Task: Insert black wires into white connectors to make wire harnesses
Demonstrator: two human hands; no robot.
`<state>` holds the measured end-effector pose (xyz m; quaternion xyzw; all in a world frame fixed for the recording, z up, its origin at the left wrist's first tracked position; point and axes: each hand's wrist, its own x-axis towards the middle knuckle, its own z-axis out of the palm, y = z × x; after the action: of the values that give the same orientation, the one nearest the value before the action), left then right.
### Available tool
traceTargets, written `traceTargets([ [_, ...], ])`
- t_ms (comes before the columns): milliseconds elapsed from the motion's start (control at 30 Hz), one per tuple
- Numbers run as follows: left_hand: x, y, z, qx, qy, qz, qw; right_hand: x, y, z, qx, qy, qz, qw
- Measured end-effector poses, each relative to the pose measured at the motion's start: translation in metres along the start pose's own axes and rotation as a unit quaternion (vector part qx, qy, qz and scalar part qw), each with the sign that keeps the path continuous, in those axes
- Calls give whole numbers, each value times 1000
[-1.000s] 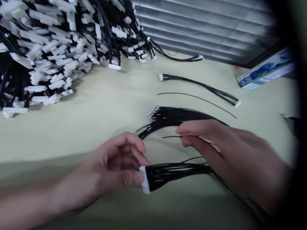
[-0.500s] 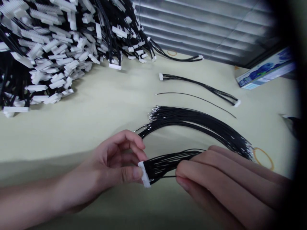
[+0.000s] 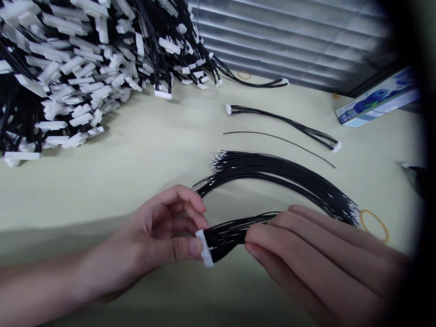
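Between thumb and fingers, my left hand (image 3: 170,231) pinches a white connector (image 3: 205,249) that stands tilted at the end of a wire harness (image 3: 228,235). Many thin black wires run from this connector to the right. My right hand (image 3: 299,254) is closed around those wires a short way from the connector, and it hides their far ends. Just behind both hands lies a curved bundle of loose black wires (image 3: 279,170) with shiny metal terminals at its ends.
A large heap of finished-looking harnesses (image 3: 75,77) fills the back left. Behind the bundle lie one single wire (image 3: 272,136) and a small harness (image 3: 282,119). A rubber band (image 3: 374,225) is at right, a printed box (image 3: 378,97) near the blinds (image 3: 289,36).
My right hand has shifted slightly left along the wires, toward the connector. The single wire that stood apart below the others now lies against them. My left hand has stayed in place.
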<state>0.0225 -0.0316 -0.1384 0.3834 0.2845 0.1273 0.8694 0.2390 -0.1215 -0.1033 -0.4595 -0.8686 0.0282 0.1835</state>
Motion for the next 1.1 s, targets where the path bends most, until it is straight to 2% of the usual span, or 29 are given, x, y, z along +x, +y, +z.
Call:
traceTargets([
  [100, 0, -1, 0, 1, 3, 0, 1000, -1, 0, 2, -17, 3, -21, 1000],
  [267, 1, -1, -1, 5, -1, 6, 1000, -1, 0, 5, -34, 21, -6, 999],
  [400, 3, -1, -1, 14, 0, 9, 1000, 2, 0, 4, -22, 8, -20, 1000],
  [600, 0, 0, -1, 18, -1, 14, 1000, 2, -1, 7, -13, 29, 4, 999],
  [733, 0, 0, -1, 21, 2, 11, 1000, 3, -2, 9, -8, 16, -13, 1000],
  [1033, 0, -1, 1, 42, -2, 9, 999, 6, -3, 14, -14, 40, -38, 998],
  [1100, 0, -1, 1, 44, -6, 11, 999, 7, -2, 13, -32, 30, -53, 998],
])
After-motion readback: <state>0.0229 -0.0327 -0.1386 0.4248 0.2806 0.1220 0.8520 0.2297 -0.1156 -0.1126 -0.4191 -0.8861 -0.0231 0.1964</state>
